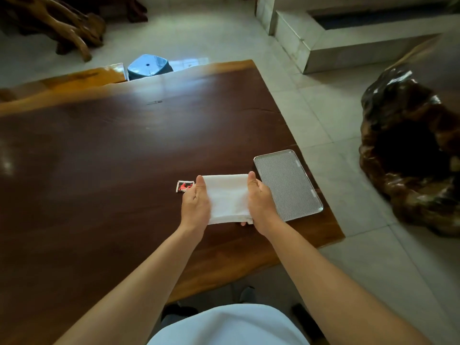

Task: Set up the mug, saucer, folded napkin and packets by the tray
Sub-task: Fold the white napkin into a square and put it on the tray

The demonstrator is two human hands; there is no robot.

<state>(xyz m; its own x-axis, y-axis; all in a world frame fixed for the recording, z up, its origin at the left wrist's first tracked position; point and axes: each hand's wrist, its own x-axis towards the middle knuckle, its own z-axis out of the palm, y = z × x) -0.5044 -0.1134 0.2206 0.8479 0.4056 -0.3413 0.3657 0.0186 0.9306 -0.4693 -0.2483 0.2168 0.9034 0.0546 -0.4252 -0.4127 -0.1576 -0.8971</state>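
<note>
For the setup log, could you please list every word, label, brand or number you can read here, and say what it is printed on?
No text can be read in this view.
Small red, black and white packet on the dark wooden table: printed graphics, too small and blurred to read.
Folded white napkin, held by the left hand and right hand: no print seen.
Rectangular silver metal tray: no markings seen.

Looks like a home or showroom lounge: tiled floor (331,125), big polished slab-wood table (124,150), carved root-wood furniture (72,26), blue ceramic stool (149,67), burl stump seat (408,145).
</note>
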